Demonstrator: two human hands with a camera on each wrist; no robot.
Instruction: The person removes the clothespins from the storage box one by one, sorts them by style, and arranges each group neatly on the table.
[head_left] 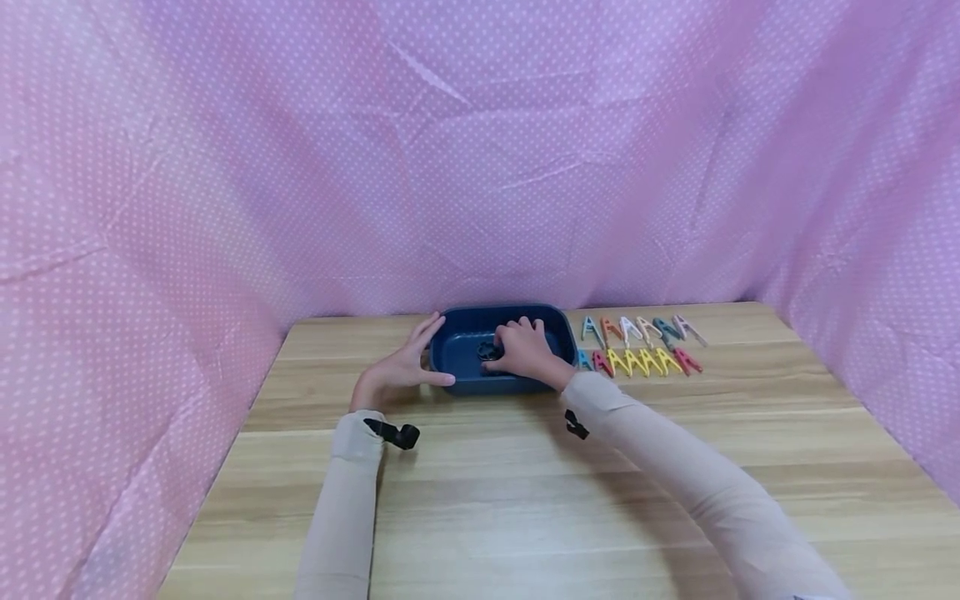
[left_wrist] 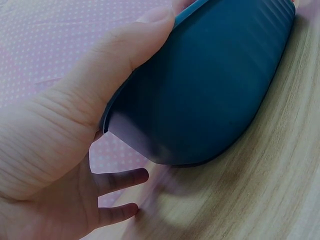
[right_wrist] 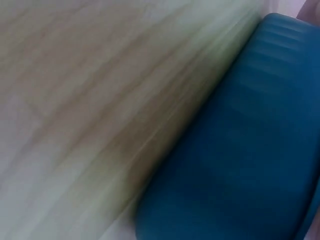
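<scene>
A dark blue oblong basin stands at the back of the wooden table. My left hand spans its left end, fingers toward the far corner and thumb along the near side. In the left wrist view the thumb lies over the basin's rim, while two straight fingers stay clear of the wall. My right hand reaches inside, fingers and thumb bent round a small dark round piece; its kind is unclear. The right wrist view shows only the basin's outer wall, the right hand's grip being hidden there.
Two rows of coloured clothespins lie right of the basin, among them a yellow clothespin and a red clothespin. A pink dotted cloth hangs behind and beside the table.
</scene>
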